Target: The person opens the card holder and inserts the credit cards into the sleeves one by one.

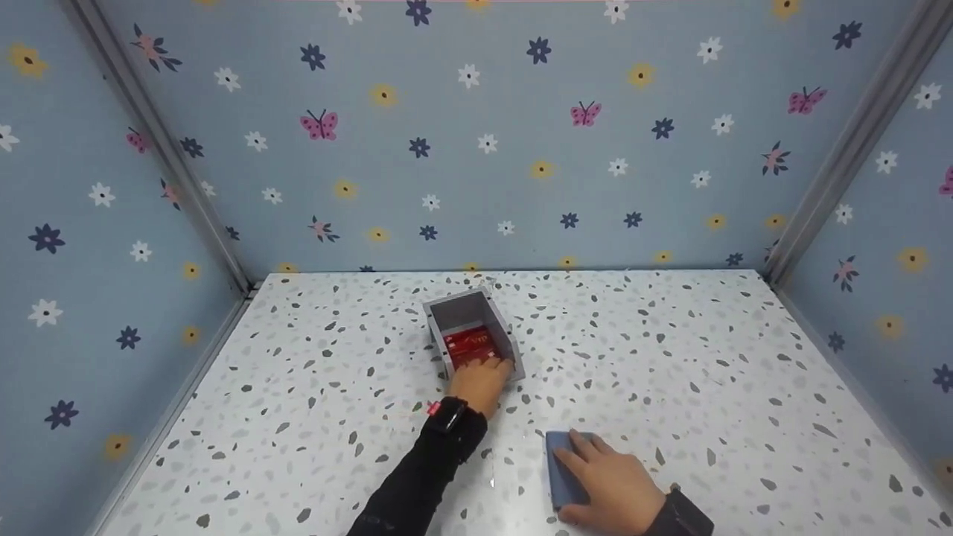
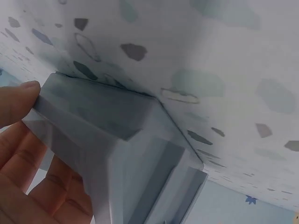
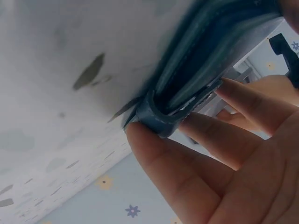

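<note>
A grey open-topped box (image 1: pixel 512 350) stands toward the back of the table, with a red card (image 1: pixel 470 344) lying inside it. My left hand (image 1: pixel 480 383) holds the near end of this box, its fingers reaching over the rim. In the left wrist view the thumb (image 2: pixel 23 95) touches a corner of the box (image 2: pixel 84 112), the other fingers on the far side of the wall. Nearer the front, my right hand (image 1: pixel 614 484) grips a folded blue wallet (image 1: pixel 562 473) from above. The right wrist view shows fingertips at the strap of the wallet (image 3: pixel 161 119).
The speckled white table (image 1: pixel 313 417) is bounded by blue flowered panels (image 1: pixel 476 149) at the back and both sides. Grey metal posts (image 1: pixel 160 141) stand at the back corners. The box is left of the wallet and farther back.
</note>
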A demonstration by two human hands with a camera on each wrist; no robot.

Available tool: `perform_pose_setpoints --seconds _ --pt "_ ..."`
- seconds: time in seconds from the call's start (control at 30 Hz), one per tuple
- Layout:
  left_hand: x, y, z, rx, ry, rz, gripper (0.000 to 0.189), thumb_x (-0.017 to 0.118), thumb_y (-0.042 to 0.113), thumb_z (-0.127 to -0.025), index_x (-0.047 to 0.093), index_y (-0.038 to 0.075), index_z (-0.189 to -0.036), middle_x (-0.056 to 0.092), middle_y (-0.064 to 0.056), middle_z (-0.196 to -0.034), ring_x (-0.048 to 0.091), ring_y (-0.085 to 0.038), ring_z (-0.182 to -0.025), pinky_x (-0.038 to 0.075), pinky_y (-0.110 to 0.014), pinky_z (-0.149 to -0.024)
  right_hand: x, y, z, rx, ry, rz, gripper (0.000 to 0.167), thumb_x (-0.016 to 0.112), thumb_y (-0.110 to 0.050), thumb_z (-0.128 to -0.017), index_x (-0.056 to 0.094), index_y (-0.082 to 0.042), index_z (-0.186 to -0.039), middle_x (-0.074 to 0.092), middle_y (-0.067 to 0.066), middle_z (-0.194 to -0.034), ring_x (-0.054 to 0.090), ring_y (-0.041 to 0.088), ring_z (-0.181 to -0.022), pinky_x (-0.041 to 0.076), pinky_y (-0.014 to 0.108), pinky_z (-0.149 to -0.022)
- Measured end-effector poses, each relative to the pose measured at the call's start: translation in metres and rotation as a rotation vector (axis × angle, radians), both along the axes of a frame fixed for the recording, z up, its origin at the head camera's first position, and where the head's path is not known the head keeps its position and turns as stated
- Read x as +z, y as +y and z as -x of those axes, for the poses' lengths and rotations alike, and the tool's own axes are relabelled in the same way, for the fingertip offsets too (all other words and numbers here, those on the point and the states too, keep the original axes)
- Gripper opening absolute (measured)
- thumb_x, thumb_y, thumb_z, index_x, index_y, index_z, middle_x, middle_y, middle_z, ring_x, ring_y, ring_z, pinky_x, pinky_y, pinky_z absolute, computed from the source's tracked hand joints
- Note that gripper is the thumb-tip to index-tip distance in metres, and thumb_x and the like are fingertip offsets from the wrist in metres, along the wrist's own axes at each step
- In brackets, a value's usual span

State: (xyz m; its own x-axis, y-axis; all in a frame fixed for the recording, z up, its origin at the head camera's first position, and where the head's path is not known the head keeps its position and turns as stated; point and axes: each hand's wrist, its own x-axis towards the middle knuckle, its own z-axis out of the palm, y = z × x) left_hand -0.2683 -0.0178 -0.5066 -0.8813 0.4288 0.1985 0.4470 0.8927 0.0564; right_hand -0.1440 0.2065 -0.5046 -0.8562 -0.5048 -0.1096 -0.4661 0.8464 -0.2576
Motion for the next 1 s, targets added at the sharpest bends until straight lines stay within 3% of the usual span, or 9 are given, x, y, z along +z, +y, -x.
perform_pose_setpoints --seconds 0.47,0.87,1.0 --pt "0.011 0.03 -0.013 -0.089 -0.029 0.006 0.034 0.072 0.006 -0.091 0.07 0.014 -0.125 0.074 -0.007 -0.12 0.07 -0.029 -0.106 0.061 -0.043 -0.086 0.003 -0.015 -0.006 0.055 -0.039 -0.044 0.082 0.083 -0.054 -0.083 0.06 -0.01 -0.148 0.05 0.026 -0.153 0.053 0.052 -0.134 0.058 0.061 -0.09" --pt "0.008 0.056 -0.017 -0.181 -0.028 0.05 0.038 0.074 0.008 -0.091 0.07 0.017 -0.128 0.073 -0.004 -0.119 0.069 -0.026 -0.107 0.06 -0.04 -0.087 0.002 -0.029 -0.012 0.094 0.043 -0.129 0.077 0.082 -0.056 -0.083 0.064 -0.014 -0.145 0.055 0.021 -0.151 0.057 0.047 -0.13 0.06 0.066 -0.076" --pt "0.007 0.065 -0.02 -0.212 -0.013 0.049 0.033 0.072 0.01 -0.093 0.07 0.017 -0.125 0.074 -0.004 -0.117 0.069 -0.025 -0.104 0.06 -0.039 -0.086 0.0 -0.032 -0.014 0.116 0.086 -0.144 0.075 0.083 -0.056 -0.082 0.066 -0.013 -0.141 0.057 0.019 -0.149 0.06 0.045 -0.127 0.062 0.059 -0.074"
